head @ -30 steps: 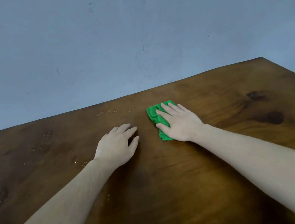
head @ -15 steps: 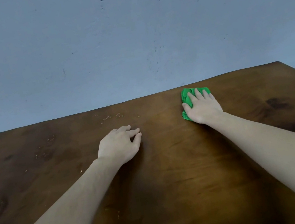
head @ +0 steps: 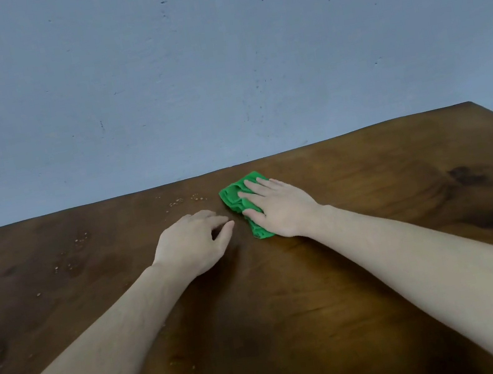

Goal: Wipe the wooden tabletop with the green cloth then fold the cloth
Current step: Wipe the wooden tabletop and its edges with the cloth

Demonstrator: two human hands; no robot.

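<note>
A plain blue-grey wall [head: 218, 70] backs the dark brown wooden tabletop [head: 293, 310]. The right hand [head: 278, 206] presses flat, fingers spread, on the crumpled green cloth [head: 234, 197]; the left hand [head: 194, 243] rests loosely curled, empty. Pale crumbs [head: 188, 199] beside the cloth may scatter

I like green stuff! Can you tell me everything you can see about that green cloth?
The green cloth is bright green and looks soft, like fabric. It is bunched and wrinkled, not neatly folded, and lies flat on the wooden tabletop near its far edge. The right hand lies on it palm down with fingers spread, hiding much of it; only its left and far parts show. The left hand rests beside it without touching.
</note>
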